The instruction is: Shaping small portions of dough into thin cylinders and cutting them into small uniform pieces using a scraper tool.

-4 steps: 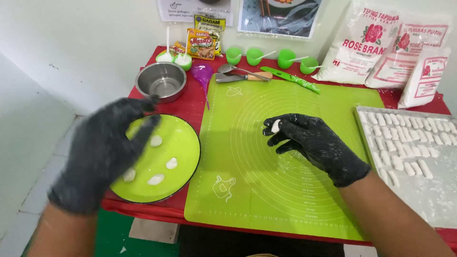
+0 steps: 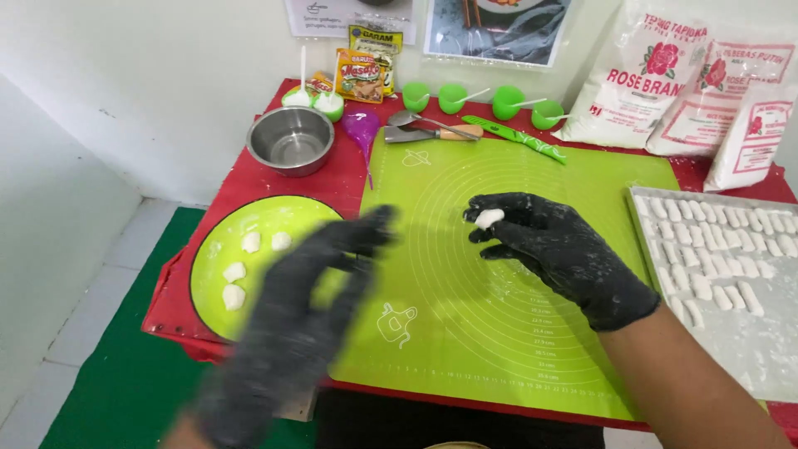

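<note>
- My right hand (image 2: 565, 254), black glove, floury, holds a dough bit (image 2: 488, 218) pinched at its fingers (image 2: 499, 204), above the green mat (image 2: 532, 333) and not touching it.
- My left hand (image 2: 291, 333), also gloved, is motion-blurred, low over the mat's left edge beside the plate (image 2: 208, 283); fingers look loosely spread and hold nothing that I can see.
- Judgement on doing this well: keep the pinch light so the bit isn't squashed, bring the free hand in squarely, and work over the mat so crumbs don't drop off the worktop (image 2: 249, 187).
- Dough bit: small, white, matte, slightly oblong, soft-looking, edges rounded; half hidden by the fingertips.
- 4 more white lumps (image 2: 234, 272) lie on the lime plate, apart from each other, chunkier than the one held.
- Tray (image 2: 773, 357) at right, dusted with flour, carries rows of finished white pieces (image 2: 702, 287), well apart from the held bit.
- Behind the mat: steel bowl (image 2: 291, 140), purple funnel (image 2: 361, 126), green knife (image 2: 515, 137), 4 green cups (image 2: 453, 97), flour bags (image 2: 640, 79).
</note>
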